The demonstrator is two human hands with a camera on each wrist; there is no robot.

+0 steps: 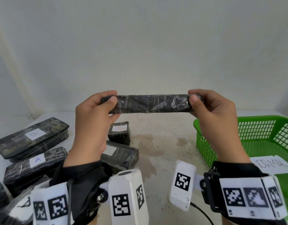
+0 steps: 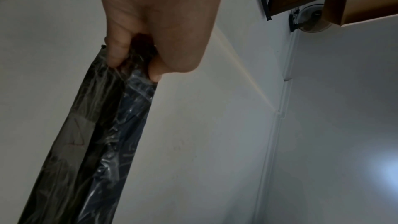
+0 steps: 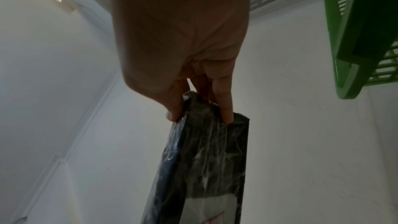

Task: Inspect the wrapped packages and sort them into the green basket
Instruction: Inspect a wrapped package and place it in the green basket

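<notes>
Long wrapped package (image 1: 152, 103) held level, left to right, above the worktop (image 1: 164, 143); left hand (image 1: 94, 120) and right hand (image 1: 216, 120) pinching its ends; green basket (image 1: 203, 140) nearer the right.

The package (image 1: 149, 103) I've got up here is black under glossy clear wrap. Black packages (image 1: 33, 137) on the table carry white labels (image 1: 35, 134), letters in blue and red. My basket (image 1: 253, 135) is bright green, my wrist bands (image 1: 247, 195) white with black square patterns.
</notes>
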